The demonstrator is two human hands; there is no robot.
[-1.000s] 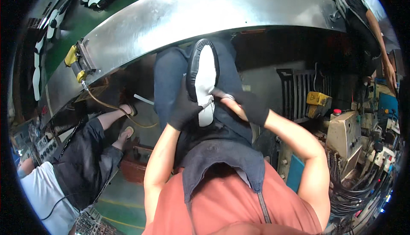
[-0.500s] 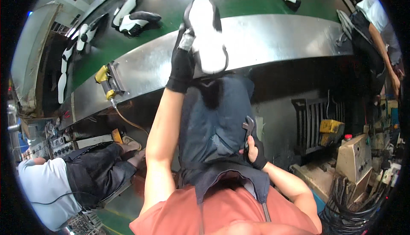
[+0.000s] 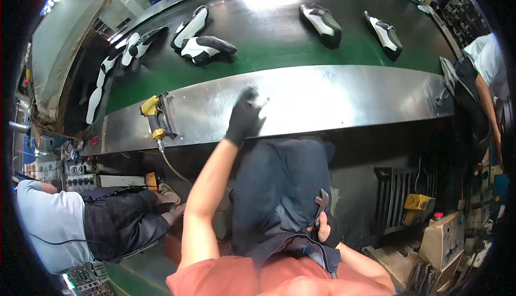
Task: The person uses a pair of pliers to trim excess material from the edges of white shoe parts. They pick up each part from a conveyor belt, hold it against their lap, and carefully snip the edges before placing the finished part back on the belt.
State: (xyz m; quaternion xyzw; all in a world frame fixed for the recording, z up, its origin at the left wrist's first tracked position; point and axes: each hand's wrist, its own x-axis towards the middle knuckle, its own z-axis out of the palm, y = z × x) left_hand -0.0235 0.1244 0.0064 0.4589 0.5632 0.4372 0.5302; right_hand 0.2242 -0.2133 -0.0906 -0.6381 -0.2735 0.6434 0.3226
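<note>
My left hand (image 3: 245,117), in a black fingerless glove, hangs over the bare metal ledge (image 3: 306,97). Motion smears its fingers, so their pose is unclear; no shoe is in it. Low by my right thigh, my gloved right hand (image 3: 324,228) is closed round a dark metal hand tool with a notched, hooked head (image 3: 322,199). Past the ledge, a black and white shoe (image 3: 322,24) lies on the green belt (image 3: 269,65). Another such shoe (image 3: 385,35) lies to its right.
More shoes (image 3: 207,48) lie farther left on the belt. A yellow air stapler-like tool (image 3: 153,114) with a hose rests on the ledge's left part. People sit at left (image 3: 59,220) and stand at right (image 3: 486,65). A control box (image 3: 443,242) stands low right.
My left hand has let go of the shoe, which now appears to lie on the belt, and has come back over the ledge. My right hand keeps the tool. The view has shifted.
</note>
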